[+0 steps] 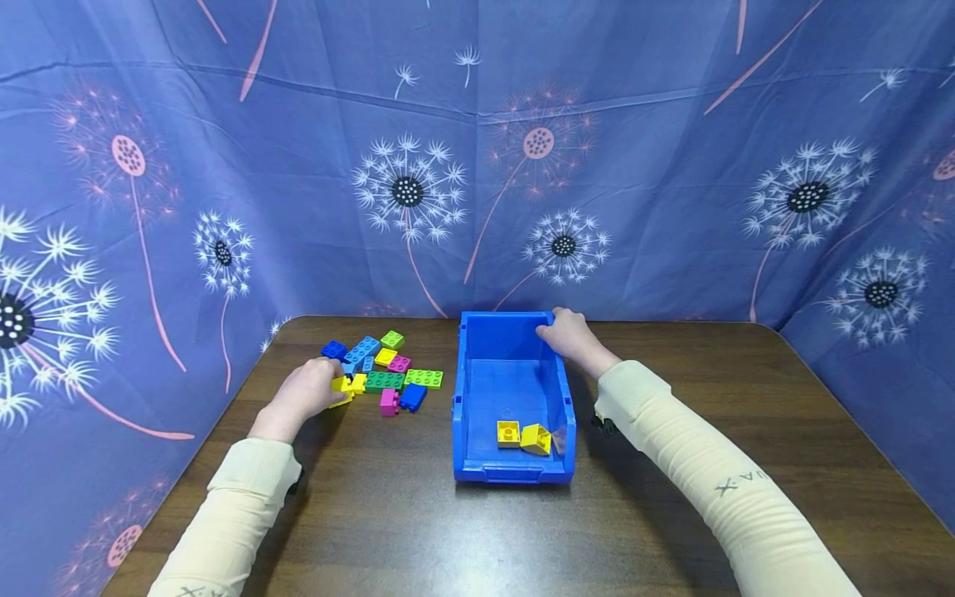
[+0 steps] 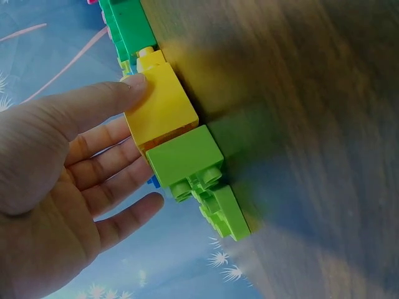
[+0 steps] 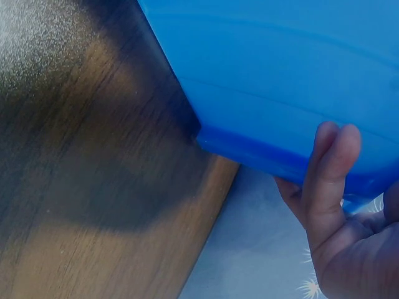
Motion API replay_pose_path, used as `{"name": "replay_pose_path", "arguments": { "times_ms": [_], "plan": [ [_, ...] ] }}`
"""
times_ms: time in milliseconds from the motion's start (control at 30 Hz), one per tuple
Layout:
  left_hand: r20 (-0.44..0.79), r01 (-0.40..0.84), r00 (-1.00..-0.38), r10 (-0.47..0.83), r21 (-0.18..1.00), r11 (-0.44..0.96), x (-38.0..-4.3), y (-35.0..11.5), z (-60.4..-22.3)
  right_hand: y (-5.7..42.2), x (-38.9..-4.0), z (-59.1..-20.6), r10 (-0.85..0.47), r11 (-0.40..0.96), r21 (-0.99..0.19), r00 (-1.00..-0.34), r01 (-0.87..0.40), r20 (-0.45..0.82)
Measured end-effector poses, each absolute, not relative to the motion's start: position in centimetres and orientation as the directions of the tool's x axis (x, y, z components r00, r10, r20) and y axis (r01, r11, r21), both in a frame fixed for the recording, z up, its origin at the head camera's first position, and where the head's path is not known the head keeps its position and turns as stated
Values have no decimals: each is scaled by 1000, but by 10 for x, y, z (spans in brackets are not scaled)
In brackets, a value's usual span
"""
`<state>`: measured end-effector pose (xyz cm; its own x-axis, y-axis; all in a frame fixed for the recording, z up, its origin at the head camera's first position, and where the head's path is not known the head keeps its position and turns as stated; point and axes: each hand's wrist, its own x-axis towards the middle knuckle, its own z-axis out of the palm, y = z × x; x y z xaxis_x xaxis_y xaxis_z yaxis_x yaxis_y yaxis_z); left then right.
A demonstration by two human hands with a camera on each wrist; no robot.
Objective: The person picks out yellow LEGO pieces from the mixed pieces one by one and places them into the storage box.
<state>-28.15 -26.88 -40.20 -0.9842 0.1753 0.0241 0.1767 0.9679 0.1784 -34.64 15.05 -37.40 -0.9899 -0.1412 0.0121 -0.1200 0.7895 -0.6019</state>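
On the left of the table, my left hand (image 1: pixel 304 388) pinches a yellow toy brick (image 2: pixel 163 106), thumb on its near face and the other fingers behind. A lime-green brick (image 2: pixel 185 156) sits right against the yellow one in the left wrist view. My right hand (image 1: pixel 570 336) grips the back right corner of a blue plastic bin (image 1: pixel 510 336); in the right wrist view its fingers (image 3: pixel 330 180) lie against the outer wall. Inside the bin, toward the front, are two yellow bricks, one upside down (image 1: pixel 508 434) and one tilted (image 1: pixel 536 439).
Beside the left hand lies a loose cluster of bricks, among them a dark green brick (image 1: pixel 385 381), a lime brick (image 1: pixel 424 379), a pink brick (image 1: pixel 390 403) and a blue brick (image 1: pixel 414 397). A patterned blue cloth (image 1: pixel 477 249) hangs behind the wooden table (image 1: pixel 373 514).
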Motion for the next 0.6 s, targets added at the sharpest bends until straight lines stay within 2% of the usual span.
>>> {"name": "replay_pose_path", "arguments": {
  "times_ms": [600],
  "plan": [
    [39, 181, -983, 177, 172, 968, -279, -270, -396, 150, -348, -376, -137, 776, -621, -991, -109, 3]
  ]
}}
